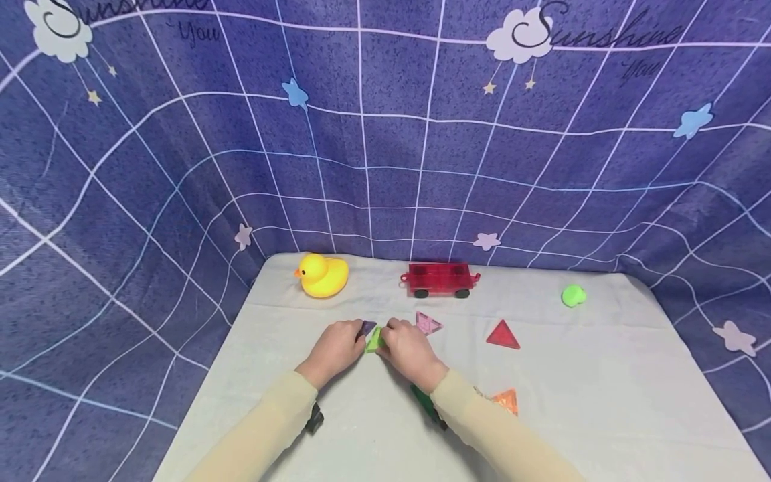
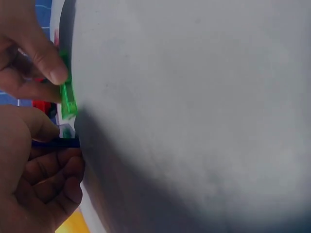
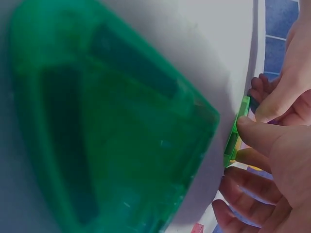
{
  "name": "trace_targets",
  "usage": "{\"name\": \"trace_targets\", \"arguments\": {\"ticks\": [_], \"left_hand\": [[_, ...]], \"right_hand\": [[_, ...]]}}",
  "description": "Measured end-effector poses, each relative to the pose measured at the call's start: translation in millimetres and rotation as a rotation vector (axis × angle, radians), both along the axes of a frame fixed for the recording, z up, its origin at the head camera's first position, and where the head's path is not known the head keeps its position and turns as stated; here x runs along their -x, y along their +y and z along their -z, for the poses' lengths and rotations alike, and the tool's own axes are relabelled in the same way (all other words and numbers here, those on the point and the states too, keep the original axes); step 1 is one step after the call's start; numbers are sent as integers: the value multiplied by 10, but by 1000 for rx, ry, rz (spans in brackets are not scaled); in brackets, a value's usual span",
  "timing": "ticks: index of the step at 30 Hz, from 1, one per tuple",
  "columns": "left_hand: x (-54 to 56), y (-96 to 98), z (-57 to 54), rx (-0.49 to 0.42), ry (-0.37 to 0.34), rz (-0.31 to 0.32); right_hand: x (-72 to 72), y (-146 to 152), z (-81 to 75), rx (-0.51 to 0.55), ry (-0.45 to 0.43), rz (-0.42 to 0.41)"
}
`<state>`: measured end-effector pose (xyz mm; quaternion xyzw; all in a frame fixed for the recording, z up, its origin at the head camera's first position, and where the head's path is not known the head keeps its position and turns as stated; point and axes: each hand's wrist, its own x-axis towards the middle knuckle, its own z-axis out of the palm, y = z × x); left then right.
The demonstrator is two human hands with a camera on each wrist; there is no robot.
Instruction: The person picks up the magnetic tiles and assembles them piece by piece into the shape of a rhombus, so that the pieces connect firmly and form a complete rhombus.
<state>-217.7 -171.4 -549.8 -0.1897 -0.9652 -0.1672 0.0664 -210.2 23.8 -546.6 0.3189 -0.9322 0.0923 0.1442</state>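
Near the middle of the table, my left hand [image 1: 333, 349] pinches a dark purple tile [image 1: 367, 327] between thumb and fingers; it shows edge-on as a thin dark strip in the left wrist view. My right hand [image 1: 412, 352] pinches a bright green translucent tile [image 1: 374, 340] by its side, thumb on one face. The green tile stands tilted up, close to the purple one. Just past the right fingers lies a pink triangular tile [image 1: 427, 324]. A dark green translucent tile [image 3: 131, 131], partly hidden under the right forearm in the head view, looms large in the right wrist view.
Along the back stand a yellow rubber duck [image 1: 324, 276], a red toy wagon [image 1: 440, 278] and a small green object [image 1: 573, 295]. A red triangular tile [image 1: 503, 335] and an orange tile [image 1: 506, 402] lie right. A black object [image 1: 314, 419] sits beside the left sleeve.
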Motion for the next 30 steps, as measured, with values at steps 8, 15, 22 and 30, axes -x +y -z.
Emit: {"name": "trace_targets", "arguments": {"ticks": [8, 15, 22, 30], "left_hand": [[-2, 63, -25, -2, -16, 7], [-4, 101, -20, -5, -13, 6], [-22, 97, -1, -5, 1, 8], [-76, 59, -6, -16, -17, 22]], "right_hand": [[47, -23, -5, 3, -10, 12], [58, -39, 17, -14, -14, 35], [49, -67, 14, -45, -10, 70], [37, -56, 9, -51, -20, 79]]}}
